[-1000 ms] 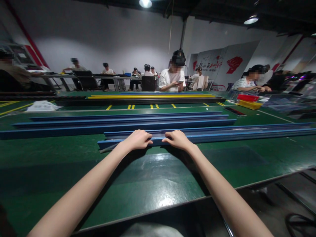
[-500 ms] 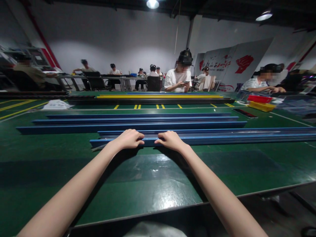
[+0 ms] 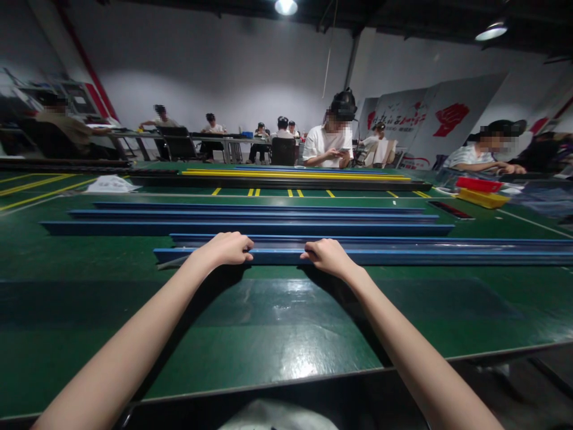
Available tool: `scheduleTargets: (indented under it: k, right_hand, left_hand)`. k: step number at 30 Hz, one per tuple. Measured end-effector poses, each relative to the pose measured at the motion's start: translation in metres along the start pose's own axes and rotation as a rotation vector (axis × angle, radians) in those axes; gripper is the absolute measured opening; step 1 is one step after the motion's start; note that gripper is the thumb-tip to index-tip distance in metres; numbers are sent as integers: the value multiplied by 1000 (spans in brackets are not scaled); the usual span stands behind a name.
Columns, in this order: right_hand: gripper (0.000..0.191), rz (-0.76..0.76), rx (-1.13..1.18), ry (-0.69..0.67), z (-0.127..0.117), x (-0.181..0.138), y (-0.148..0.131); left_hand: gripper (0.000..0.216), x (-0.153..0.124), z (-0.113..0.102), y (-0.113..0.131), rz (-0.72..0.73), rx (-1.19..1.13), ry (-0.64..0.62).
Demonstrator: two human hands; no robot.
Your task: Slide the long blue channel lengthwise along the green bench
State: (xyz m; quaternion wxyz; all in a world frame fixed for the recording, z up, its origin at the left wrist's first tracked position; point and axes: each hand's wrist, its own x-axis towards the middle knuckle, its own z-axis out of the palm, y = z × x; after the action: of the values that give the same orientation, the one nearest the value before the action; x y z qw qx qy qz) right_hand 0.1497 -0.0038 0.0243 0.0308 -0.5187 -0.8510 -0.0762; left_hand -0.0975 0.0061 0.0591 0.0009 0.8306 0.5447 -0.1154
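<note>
A long blue rail (image 3: 403,257) lies across the green table (image 3: 268,334), nearest to me. My left hand (image 3: 226,249) is curled over its near edge close to the rail's left end. My right hand (image 3: 329,257) grips the same rail a little further right, fingers wrapped over the top. A second blue rail (image 3: 277,239) lies right behind it, touching or nearly touching.
Three more blue rails (image 3: 246,227) lie further back. Yellow and black strips (image 3: 295,176) run along the far side. Red and yellow trays (image 3: 481,191) stand at the right, a white sheet (image 3: 110,185) at the left. Several people sit beyond the table.
My right hand has slid to the right along the rail, widening the gap between my hands. The view has turned slightly, so the rails now sit further left.
</note>
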Motion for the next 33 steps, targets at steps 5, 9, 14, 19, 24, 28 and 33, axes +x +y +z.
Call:
scheduleTargets:
  k: [5, 9, 14, 19, 24, 28, 33]
  right_hand:
    - [32, -15, -7, -4, 0, 8, -16]
    - [33, -47, 13, 11, -1, 17, -29]
    - [32, -29, 40, -22, -2, 20, -33]
    - [27, -41, 61, 7, -2, 13, -15]
    - [27, 3, 50, 35, 1, 3, 2]
    - [31, 1, 16, 57, 5, 5, -5]
    - [33, -7, 3, 46, 4, 16, -24]
  left_hand:
    - [28, 11, 0, 13, 44, -59, 78]
    - [20, 16, 2, 23, 118, -98, 156]
    - [14, 16, 4, 24, 160, -64, 213]
    - [13, 14, 2, 15, 139, -26, 160]
    - [15, 6, -2, -3, 32, 6, 75]
    - [14, 0, -4, -11, -46, 24, 30]
    - [14, 3, 0, -3, 29, -11, 72]
